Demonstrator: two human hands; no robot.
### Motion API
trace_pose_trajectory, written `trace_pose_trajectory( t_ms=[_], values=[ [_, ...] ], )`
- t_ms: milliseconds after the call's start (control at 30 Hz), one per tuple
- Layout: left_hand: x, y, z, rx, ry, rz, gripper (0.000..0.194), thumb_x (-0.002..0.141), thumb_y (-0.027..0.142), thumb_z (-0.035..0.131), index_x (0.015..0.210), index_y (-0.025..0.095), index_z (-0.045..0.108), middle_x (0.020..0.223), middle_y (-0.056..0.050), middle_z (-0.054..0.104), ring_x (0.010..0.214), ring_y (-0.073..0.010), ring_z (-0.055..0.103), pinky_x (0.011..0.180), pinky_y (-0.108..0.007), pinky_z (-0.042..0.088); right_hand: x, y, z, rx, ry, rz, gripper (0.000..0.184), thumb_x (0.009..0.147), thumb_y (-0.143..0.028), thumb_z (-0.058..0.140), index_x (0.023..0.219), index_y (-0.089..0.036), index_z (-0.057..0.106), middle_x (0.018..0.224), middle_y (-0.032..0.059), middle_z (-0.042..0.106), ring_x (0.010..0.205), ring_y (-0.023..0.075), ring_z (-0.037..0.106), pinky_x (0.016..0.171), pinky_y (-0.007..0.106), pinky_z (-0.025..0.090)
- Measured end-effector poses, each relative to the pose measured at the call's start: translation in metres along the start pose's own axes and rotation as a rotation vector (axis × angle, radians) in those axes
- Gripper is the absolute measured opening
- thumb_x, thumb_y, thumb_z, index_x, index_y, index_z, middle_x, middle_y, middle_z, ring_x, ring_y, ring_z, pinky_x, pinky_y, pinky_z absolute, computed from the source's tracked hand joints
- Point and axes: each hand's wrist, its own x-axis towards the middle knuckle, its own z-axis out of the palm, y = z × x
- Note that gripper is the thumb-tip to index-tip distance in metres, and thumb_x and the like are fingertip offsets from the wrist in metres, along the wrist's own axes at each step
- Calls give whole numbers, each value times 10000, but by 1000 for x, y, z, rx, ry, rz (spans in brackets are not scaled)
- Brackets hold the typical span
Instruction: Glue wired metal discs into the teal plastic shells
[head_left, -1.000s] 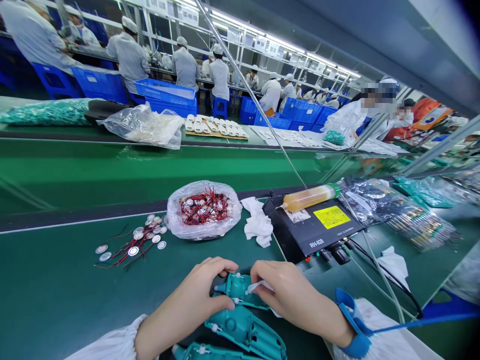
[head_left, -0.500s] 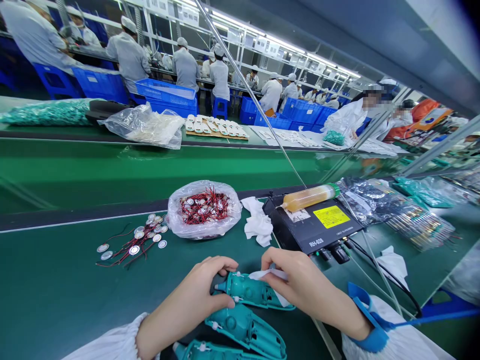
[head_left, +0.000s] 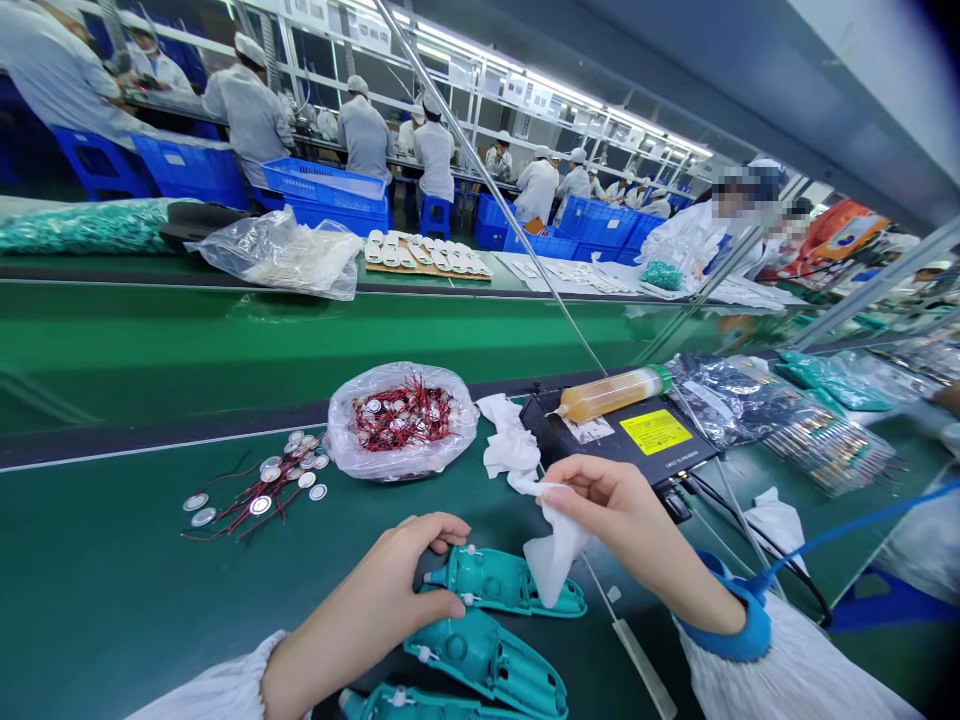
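Observation:
My left hand [head_left: 390, 590] grips the near end of a teal plastic housing [head_left: 495, 582] lying on the green bench, thumb and fingers closed round it. Lifted just above that housing's far side, my right hand [head_left: 622, 520] pinches a white wipe [head_left: 551, 555] that hangs down onto the part. Two more teal housings [head_left: 487, 665] lie closer to me, below the first. A blue strap [head_left: 731, 625] circles my right wrist.
Behind my hands: a bag of red-wired discs [head_left: 401, 418], loose discs [head_left: 259, 490], crumpled white wipes [head_left: 510, 445], a black box [head_left: 637, 440] with a yellow label and an amber tube [head_left: 611, 393]. Bagged parts [head_left: 787, 410] lie right. A conveyor [head_left: 225, 350] runs beyond; workers stand behind.
My right hand has lifted up and away from the teal housing, drawing the white wipe with it. My left hand stays on the housing.

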Motion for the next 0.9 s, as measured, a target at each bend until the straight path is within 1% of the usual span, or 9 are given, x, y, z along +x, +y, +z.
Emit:
trace_pose_trajectory(
  t_ms=[133,300,433,500,600,700,800,867,900],
  values=[
    [1,-4,1,-5,0,14,494,600,134,676,1077,241,606,1134,-30,633,1072,-247,550,954,-363,403,2,0,2,281,18,151,298,646,-415,768,740,-153,660,663,11,642,552,86,520,500,195,371],
    [0,-3,-4,11,47,63,511,612,211,726,1103,271,596,1178,-28,609,1099,-266,534,964,-381,409,-1,-5,7,427,13,232,318,623,-420,793,746,-149,681,664,11,640,551,84,517,501,187,369],
    [-7,11,-9,59,182,131,363,710,307,666,1067,284,605,1144,-24,616,1104,-274,524,967,-397,393,-4,-10,15,497,20,240,332,595,-428,813,736,-154,689,638,2,614,564,86,502,505,188,373],
    [-12,19,-8,52,210,161,275,768,336,600,1040,291,611,1108,-12,631,1074,-262,539,950,-381,397,-6,-12,20,513,-10,221,315,616,-432,801,726,-159,689,626,-1,599,553,83,486,496,188,367],
    [-18,30,-2,-23,189,168,253,794,341,557,1032,280,614,1087,-8,647,1047,-249,553,930,-350,404,-11,-18,31,542,-56,201,290,662,-434,773,697,-162,675,579,-13,559,510,72,446,455,182,332],
    [-22,38,6,-142,117,165,279,738,301,598,1010,246,622,1075,-20,662,1010,-241,567,897,-324,417,-15,-28,42,640,-50,200,303,641,-429,788,662,-157,655,567,-24,528,506,65,431,457,175,347],
    [-23,41,10,-190,58,135,137,738,309,594,820,207,633,879,-20,676,853,-218,586,786,-301,433,-14,-33,48,710,-20,220,309,591,-412,816,695,-159,671,593,-19,554,514,67,452,465,176,378],
    [-23,40,8,-213,73,105,163,763,343,575,703,192,592,717,3,619,716,-179,547,677,-273,413,-12,-32,48,664,55,176,302,580,-392,819,743,-171,691,636,-3,601,539,85,495,479,191,407],
    [-22,39,5,-246,83,88,197,765,365,577,678,188,568,659,18,580,653,-155,511,620,-256,388,-10,-30,47,601,112,109,280,591,-372,811,762,-180,701,669,8,627,562,99,520,496,202,427]
  ],
)
